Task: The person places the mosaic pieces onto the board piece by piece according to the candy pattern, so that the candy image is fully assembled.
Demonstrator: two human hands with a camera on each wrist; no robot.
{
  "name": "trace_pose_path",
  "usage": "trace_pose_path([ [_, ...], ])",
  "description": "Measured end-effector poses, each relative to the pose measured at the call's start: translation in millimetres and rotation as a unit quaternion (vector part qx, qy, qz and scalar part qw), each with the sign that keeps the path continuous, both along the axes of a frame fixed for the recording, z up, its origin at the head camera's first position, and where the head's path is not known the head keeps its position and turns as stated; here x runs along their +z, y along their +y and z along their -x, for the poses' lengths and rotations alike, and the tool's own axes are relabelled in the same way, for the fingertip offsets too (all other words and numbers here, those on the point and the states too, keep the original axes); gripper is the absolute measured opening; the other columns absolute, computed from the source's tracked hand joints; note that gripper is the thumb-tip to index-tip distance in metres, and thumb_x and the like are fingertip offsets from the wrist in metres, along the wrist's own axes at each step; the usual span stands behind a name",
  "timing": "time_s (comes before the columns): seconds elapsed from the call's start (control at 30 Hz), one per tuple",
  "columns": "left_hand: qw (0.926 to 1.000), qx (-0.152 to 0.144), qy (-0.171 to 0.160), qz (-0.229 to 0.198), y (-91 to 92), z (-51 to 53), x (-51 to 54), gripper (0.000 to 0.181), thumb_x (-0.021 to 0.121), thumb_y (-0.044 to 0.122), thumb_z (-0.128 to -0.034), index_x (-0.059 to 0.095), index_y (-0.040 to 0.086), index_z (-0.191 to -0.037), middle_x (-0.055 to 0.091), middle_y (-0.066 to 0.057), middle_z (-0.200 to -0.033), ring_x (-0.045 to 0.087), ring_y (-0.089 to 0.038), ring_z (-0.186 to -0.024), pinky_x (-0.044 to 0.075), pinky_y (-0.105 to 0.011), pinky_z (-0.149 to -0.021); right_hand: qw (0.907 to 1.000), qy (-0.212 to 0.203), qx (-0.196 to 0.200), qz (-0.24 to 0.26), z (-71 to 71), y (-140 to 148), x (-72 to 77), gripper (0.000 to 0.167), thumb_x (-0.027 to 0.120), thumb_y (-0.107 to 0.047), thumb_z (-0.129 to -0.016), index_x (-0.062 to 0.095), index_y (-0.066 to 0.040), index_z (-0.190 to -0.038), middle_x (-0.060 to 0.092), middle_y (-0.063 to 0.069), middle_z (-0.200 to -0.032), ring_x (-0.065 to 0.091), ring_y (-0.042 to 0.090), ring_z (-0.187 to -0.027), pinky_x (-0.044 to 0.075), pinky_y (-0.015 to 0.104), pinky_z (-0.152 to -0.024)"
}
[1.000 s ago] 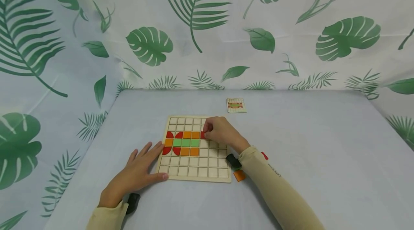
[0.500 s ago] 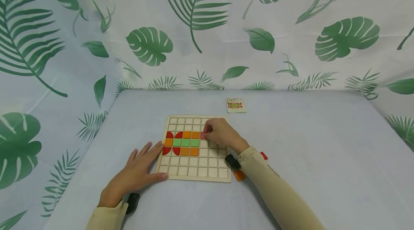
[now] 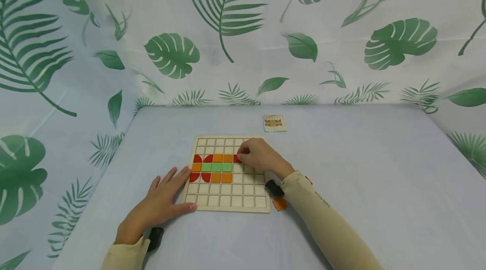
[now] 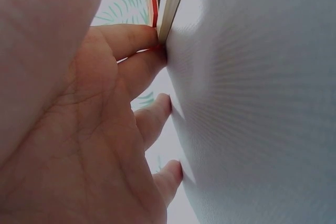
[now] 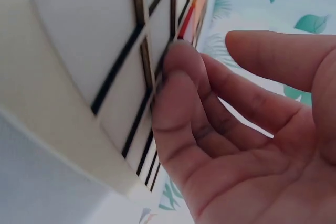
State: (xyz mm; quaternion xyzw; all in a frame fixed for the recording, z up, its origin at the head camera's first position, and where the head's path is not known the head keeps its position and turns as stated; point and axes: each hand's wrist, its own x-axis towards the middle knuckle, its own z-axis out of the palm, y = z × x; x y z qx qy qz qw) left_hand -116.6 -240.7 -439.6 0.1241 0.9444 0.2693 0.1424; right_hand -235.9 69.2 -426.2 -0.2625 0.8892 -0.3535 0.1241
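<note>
A pale wooden grid board (image 3: 243, 199) lies on the table, with red, orange and green tiles in its left and middle cells. My right hand (image 3: 260, 155) is over the upper right of the board, its fingertips at a red tile (image 3: 235, 159) in the row with two orange tiles (image 3: 222, 158). In the right wrist view, curled fingers (image 5: 176, 95) touch the board and the thumb (image 5: 262, 51) stands apart from them. My left hand (image 3: 161, 202) lies spread at the board's left side, thumb at the near corner; its fingers (image 4: 131, 40) touch the board's edge.
A small pattern card (image 3: 274, 123) lies beyond the board. Near the right wrist's black camera (image 3: 274, 188) is a loose orange tile (image 3: 279, 204). A red piece (image 3: 309, 180) shows behind the right sleeve. Leaf-print cloth (image 3: 243, 42) hangs behind the table.
The head view has shifted slightly. The right hand stays over the red tile with only small movement, and the left hand keeps its place at the board.
</note>
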Motion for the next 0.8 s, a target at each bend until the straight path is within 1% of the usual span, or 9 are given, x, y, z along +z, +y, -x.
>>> trace_pose_path([
  [0.13, 1.0000, 0.000, -0.004, 0.005, 1.1, 0.7, -0.9, 0.104, 0.083, 0.055, -0.0894, 0.035, 0.008, -0.168, 0.032, -0.015, -0.173, 0.015, -0.047, -0.160, 0.003, -0.076, -0.122, 0.9997, -0.018, 0.007, 0.017, -0.9, 7.9, -0.4, 0.018, 0.065, -0.013, -0.106, 0.078, -0.002, -0.111, 0.073, 0.001, -0.098, 0.063, 0.016, -0.085, 0.055, 0.034, -0.079],
  [0.27, 0.9999, 0.001, -0.008, 0.007, 1.3, 1.5, -1.3, 0.105, 0.083, 0.056, -0.0894, 0.034, 0.008, -0.168, 0.032, -0.015, -0.173, 0.015, -0.047, -0.160, 0.003, -0.076, -0.121, 0.9978, -0.052, 0.012, 0.039, -4.8, 16.2, 3.2, 0.028, 0.061, -0.019, -0.108, 0.072, 0.001, -0.125, 0.074, 0.001, -0.099, 0.068, 0.014, -0.085, 0.056, 0.035, -0.084],
  [0.37, 0.9999, -0.001, -0.010, 0.004, 0.5, 1.5, -0.1, 0.104, 0.083, 0.054, -0.0898, 0.034, 0.007, -0.168, 0.031, -0.016, -0.173, 0.014, -0.048, -0.160, 0.003, -0.077, -0.121, 0.9948, -0.083, 0.017, 0.057, -9.6, 22.2, 8.7, 0.039, 0.057, -0.027, -0.111, 0.067, 0.001, -0.137, 0.074, 0.004, -0.109, 0.072, 0.016, -0.091, 0.057, 0.040, -0.090],
  [0.43, 1.0000, -0.004, -0.008, 0.001, 0.0, 1.3, 0.7, 0.104, 0.083, 0.054, -0.0902, 0.034, 0.006, -0.168, 0.031, -0.016, -0.173, 0.015, -0.049, -0.160, 0.003, -0.077, -0.120, 0.9937, -0.090, 0.020, 0.064, -14.2, 27.6, 13.7, 0.045, 0.053, -0.033, -0.113, 0.064, -0.001, -0.143, 0.073, 0.006, -0.120, 0.072, 0.020, -0.101, 0.056, 0.046, -0.097],
  [0.57, 0.9999, -0.012, 0.001, 0.001, -0.4, 0.8, 1.4, 0.103, 0.083, 0.054, -0.0905, 0.035, 0.005, -0.167, 0.032, -0.017, -0.172, 0.016, -0.049, -0.159, 0.004, -0.078, -0.119, 0.9943, -0.082, 0.019, 0.065, -24.4, 40.4, 22.9, 0.054, 0.050, -0.044, -0.114, 0.059, -0.007, -0.152, 0.065, 0.009, -0.141, 0.064, 0.029, -0.124, 0.049, 0.053, -0.110],
  [0.63, 0.9999, -0.015, 0.003, 0.003, -0.6, 0.7, 1.3, 0.103, 0.083, 0.054, -0.0905, 0.035, 0.005, -0.167, 0.032, -0.018, -0.172, 0.016, -0.049, -0.159, 0.004, -0.078, -0.119, 0.9947, -0.078, 0.017, 0.065, -29.1, 47.6, 26.2, 0.056, 0.049, -0.046, -0.114, 0.057, -0.008, -0.154, 0.062, 0.010, -0.148, 0.059, 0.031, -0.132, 0.046, 0.055, -0.114],
  [0.73, 0.9998, -0.016, 0.004, 0.005, -0.6, 1.0, 1.0, 0.103, 0.083, 0.055, -0.0904, 0.035, 0.004, -0.167, 0.032, -0.018, -0.172, 0.016, -0.050, -0.159, 0.005, -0.079, -0.119, 0.9949, -0.076, 0.017, 0.065, -35.6, 58.6, 29.6, 0.056, 0.051, -0.045, -0.114, 0.056, -0.008, -0.156, 0.060, 0.011, -0.152, 0.058, 0.031, -0.135, 0.045, 0.054, -0.114],
  [0.8, 0.9999, -0.016, 0.003, 0.005, -0.2, 1.2, 1.0, 0.104, 0.083, 0.054, -0.0902, 0.035, 0.004, -0.167, 0.032, -0.019, -0.172, 0.016, -0.050, -0.159, 0.005, -0.079, -0.118, 0.9952, -0.072, 0.021, 0.063, -39.7, 66.3, 29.9, 0.054, 0.052, -0.042, -0.114, 0.056, -0.007, -0.155, 0.060, 0.011, -0.152, 0.059, 0.030, -0.134, 0.047, 0.053, -0.112],
])
